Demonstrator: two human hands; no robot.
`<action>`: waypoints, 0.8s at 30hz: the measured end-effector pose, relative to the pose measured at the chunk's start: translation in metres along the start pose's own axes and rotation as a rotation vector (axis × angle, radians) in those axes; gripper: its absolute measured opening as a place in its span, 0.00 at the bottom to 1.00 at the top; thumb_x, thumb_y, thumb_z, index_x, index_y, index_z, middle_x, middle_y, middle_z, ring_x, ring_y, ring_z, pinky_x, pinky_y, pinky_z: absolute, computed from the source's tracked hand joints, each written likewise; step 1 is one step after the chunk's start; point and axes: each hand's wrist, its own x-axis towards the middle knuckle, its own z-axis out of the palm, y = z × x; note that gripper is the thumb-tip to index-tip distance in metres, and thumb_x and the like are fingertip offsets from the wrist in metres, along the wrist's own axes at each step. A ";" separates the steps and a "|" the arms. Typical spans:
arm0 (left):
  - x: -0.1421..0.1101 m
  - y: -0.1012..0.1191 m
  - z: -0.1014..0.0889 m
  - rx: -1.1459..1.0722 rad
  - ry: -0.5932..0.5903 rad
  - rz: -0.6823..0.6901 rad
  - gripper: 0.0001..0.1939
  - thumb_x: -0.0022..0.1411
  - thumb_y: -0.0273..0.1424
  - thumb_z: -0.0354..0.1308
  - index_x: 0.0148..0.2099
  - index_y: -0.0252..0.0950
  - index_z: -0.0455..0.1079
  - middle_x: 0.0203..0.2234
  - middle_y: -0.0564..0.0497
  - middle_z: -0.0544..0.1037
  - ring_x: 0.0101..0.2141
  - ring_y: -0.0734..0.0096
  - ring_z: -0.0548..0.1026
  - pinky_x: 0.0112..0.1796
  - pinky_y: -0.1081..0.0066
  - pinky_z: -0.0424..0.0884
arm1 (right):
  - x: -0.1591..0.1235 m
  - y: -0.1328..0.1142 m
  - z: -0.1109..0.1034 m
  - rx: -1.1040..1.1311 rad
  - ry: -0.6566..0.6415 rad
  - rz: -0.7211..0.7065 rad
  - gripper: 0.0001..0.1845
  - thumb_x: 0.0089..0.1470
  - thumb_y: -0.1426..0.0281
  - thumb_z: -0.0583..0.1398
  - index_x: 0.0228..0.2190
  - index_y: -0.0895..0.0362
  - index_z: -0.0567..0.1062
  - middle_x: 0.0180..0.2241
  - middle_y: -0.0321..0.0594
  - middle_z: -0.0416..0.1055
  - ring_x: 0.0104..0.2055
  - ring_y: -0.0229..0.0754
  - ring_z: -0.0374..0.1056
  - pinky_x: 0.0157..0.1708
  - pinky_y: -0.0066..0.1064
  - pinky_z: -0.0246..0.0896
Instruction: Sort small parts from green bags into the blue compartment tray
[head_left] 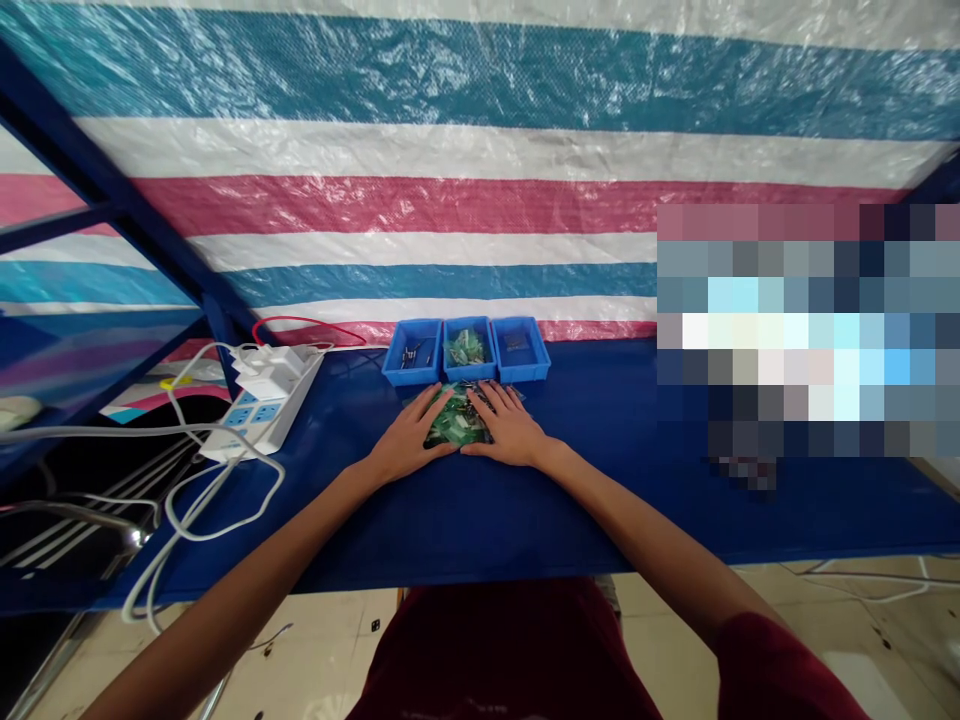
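Note:
A flat heap of small green and dark pieces, some with a plastic sheen (459, 420), lies on the blue table in front of me. My left hand (412, 435) rests on its left side, fingers stretched forward and spread. On the right side, my right hand (510, 428) lies in the same way, palm down with fingers apart. Both thumbs point inward at the near edge of the heap. What the pieces are exactly is too small to tell, and the palms cover part of them.
Just beyond the heap stand three blue bins: a left bin (411, 377) with thin metallic pieces, a middle bin (470, 371) with green pieces, and a right bin (523, 373) with small items. A white power strip (281, 415) with loose cables (225, 530) occupies the left. The far right is pixelated.

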 end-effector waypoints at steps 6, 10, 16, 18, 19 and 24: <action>-0.001 0.000 0.003 0.032 0.046 -0.031 0.43 0.59 0.56 0.47 0.69 0.43 0.40 0.66 0.43 0.50 0.64 0.50 0.49 0.60 0.53 0.51 | -0.002 -0.004 0.003 -0.020 0.148 0.006 0.50 0.50 0.40 0.52 0.65 0.55 0.48 0.67 0.50 0.40 0.68 0.57 0.34 0.64 0.52 0.35; -0.002 0.001 -0.001 0.070 0.126 -0.015 0.41 0.59 0.56 0.48 0.68 0.41 0.47 0.63 0.41 0.56 0.63 0.51 0.53 0.61 0.49 0.46 | -0.006 -0.007 -0.003 -0.014 0.309 -0.068 0.43 0.54 0.45 0.53 0.61 0.59 0.57 0.64 0.53 0.47 0.67 0.56 0.40 0.64 0.51 0.36; 0.009 0.008 -0.025 0.045 0.350 0.083 0.23 0.68 0.45 0.43 0.55 0.39 0.67 0.55 0.43 0.69 0.58 0.57 0.62 0.57 0.56 0.56 | -0.004 0.002 -0.012 0.054 0.650 0.176 0.22 0.62 0.66 0.48 0.54 0.58 0.67 0.58 0.51 0.59 0.62 0.51 0.51 0.59 0.48 0.50; 0.020 0.012 -0.030 0.053 0.372 0.103 0.20 0.69 0.41 0.42 0.52 0.39 0.70 0.51 0.45 0.72 0.57 0.58 0.64 0.56 0.57 0.58 | -0.003 0.008 -0.013 0.027 0.671 0.308 0.23 0.61 0.70 0.47 0.55 0.59 0.66 0.60 0.52 0.56 0.64 0.52 0.47 0.60 0.50 0.47; 0.027 0.014 -0.032 0.066 0.368 0.108 0.20 0.69 0.40 0.42 0.52 0.40 0.70 0.51 0.45 0.72 0.57 0.58 0.64 0.55 0.57 0.58 | -0.003 0.010 -0.013 0.011 0.652 0.361 0.23 0.60 0.71 0.47 0.56 0.61 0.65 0.62 0.52 0.53 0.66 0.53 0.43 0.60 0.52 0.45; 0.055 0.015 -0.025 0.175 0.274 0.095 0.21 0.69 0.35 0.42 0.60 0.41 0.64 0.57 0.46 0.68 0.60 0.57 0.59 0.58 0.53 0.55 | 0.000 0.011 -0.015 -0.006 0.390 0.426 0.30 0.59 0.70 0.50 0.61 0.68 0.57 0.66 0.54 0.41 0.69 0.57 0.28 0.64 0.52 0.36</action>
